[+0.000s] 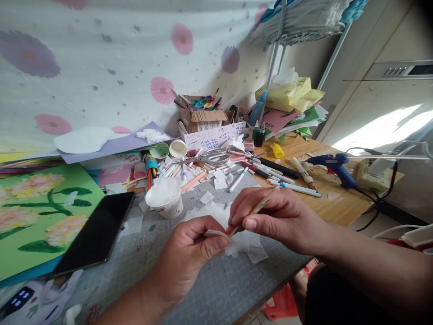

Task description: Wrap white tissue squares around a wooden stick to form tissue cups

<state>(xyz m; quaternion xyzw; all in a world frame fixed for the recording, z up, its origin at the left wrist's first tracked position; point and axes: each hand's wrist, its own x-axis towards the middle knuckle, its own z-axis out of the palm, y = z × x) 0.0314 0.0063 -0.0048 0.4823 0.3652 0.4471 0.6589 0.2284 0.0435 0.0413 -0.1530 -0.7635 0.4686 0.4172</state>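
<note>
Between its thumb and fingers, my left hand [192,255] pinches a small piece of white tissue paper [215,233]. My right hand [279,221] is closed round a thin wooden stick [261,204], slanting with its lower end at the tissue. The fingertips partly hide where stick and paper meet. Under and behind both hands, a loose pile of white tissue squares [248,243] lies on the grey cutting mat [216,289]. A white paper cup [165,205] with tissue in it stands behind my left hand.
A black phone [98,232] rests over a green picture with paper flowers [67,230] at left. Scattered markers [238,180] and a small cardboard box [204,119] are behind. At right lie a blue glue gun [333,164], its cable and a power strip [372,176].
</note>
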